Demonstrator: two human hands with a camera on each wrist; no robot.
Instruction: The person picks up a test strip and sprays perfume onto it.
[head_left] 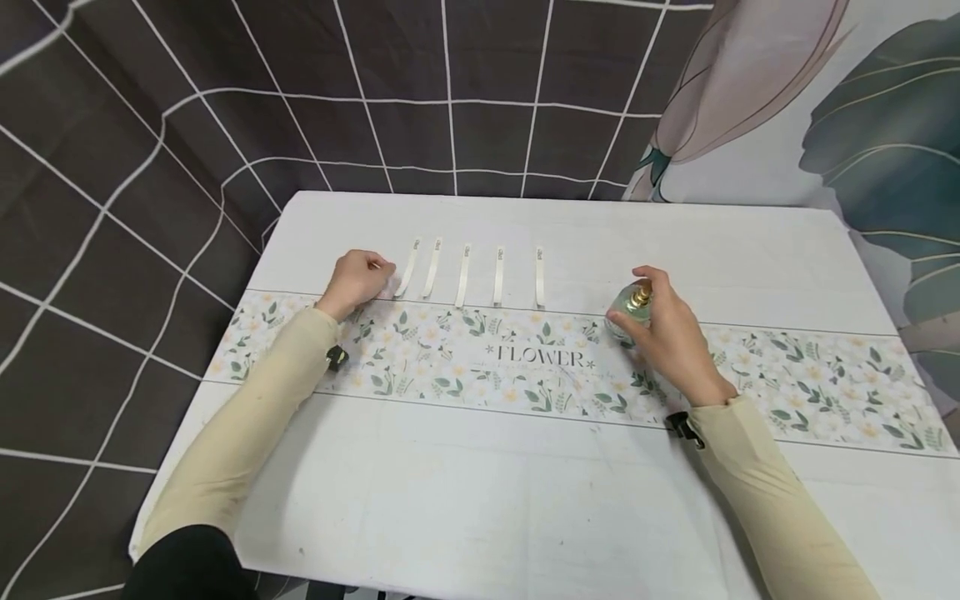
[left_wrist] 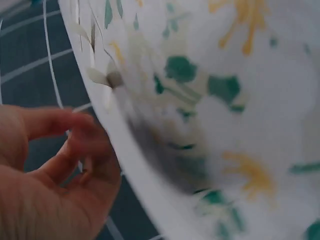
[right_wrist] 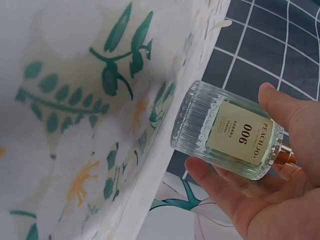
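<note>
- At the floral band's far edge, a clear ribbed bottle is showing pale green liquid, a gold top and a cream "006" label.
- Over the band's right half, the right hand is gripping that bottle around its sides.
- By the band's left part, the left hand is curling, fingertips meeting; the views are not showing whether they are pinching anything.
- Beyond the band, five pale strips are lying spaced out.

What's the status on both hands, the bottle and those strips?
Right hand grips glass bottle. Left hand beside five white strips, grip unclear. Nothing visible between bottle and strips.
</note>
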